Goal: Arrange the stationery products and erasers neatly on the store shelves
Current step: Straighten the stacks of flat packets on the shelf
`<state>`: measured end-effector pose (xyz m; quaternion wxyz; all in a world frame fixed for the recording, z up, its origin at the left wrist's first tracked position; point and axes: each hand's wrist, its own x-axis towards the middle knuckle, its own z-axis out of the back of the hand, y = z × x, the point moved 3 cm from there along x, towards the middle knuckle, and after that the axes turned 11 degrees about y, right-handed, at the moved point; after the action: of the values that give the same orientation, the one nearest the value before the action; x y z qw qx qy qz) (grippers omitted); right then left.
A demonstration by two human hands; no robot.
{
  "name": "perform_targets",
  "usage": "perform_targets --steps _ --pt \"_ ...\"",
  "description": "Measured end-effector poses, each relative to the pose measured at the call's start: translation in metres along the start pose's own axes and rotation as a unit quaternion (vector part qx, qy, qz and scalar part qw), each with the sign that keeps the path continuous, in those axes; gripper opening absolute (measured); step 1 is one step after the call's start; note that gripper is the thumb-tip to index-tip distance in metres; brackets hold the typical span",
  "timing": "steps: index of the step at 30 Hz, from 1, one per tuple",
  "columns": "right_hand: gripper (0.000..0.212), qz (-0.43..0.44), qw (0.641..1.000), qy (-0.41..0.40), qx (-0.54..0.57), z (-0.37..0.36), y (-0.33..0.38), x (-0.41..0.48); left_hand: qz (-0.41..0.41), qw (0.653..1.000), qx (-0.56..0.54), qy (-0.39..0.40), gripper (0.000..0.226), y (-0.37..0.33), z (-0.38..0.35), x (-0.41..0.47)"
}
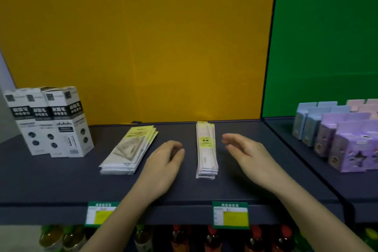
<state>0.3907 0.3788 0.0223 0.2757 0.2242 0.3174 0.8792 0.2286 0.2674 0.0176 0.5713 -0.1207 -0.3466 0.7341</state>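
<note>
Two loose, empty grips: left hand (163,161), right hand (247,153) either side of slim white yellow-labelled packet stack (206,149).

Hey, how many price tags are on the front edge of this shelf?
2. The left price tag sits partly behind the left forearm; the right price tag is in full view, further right. More may lie out of view.

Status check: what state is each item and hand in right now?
Left hand: empty, fingers loosely curled.
Right hand: open, empty.
Narrow packet stack: flat, straight, between the hands, untouched.
Wide packet stack: flat, angled, fanned.
White boxes: upright, grouped.
Purple boxes: upright.
</note>
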Motion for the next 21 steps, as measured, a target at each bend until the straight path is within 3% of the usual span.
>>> perform_targets --steps 4,8,11,17,21 --pt "0.049 -0.132 0.978 0.037 0.157 -0.018 -0.015 0.036 0.106 0.974 -0.184 0.076 0.047 0.008 -0.014 0.046" --pt "0.05 -0.185 0.941 0.009 0.284 -0.03 -0.032 0.068 0.151 0.916 -0.363 0.077 0.052 0.008 -0.04 0.084" --pt "0.021 -0.194 0.926 0.014 0.324 -0.036 -0.034 0.088 0.138 0.909 -0.383 0.087 0.041 0.0 -0.049 0.099" --pt "0.033 -0.184 0.899 0.001 0.398 -0.038 -0.023 0.105 0.141 0.899 -0.404 0.087 0.036 -0.006 -0.054 0.112" --pt "0.041 -0.204 0.892 0.001 0.404 -0.044 -0.019 0.103 0.157 0.883 -0.432 0.096 0.045 -0.007 -0.06 0.111"
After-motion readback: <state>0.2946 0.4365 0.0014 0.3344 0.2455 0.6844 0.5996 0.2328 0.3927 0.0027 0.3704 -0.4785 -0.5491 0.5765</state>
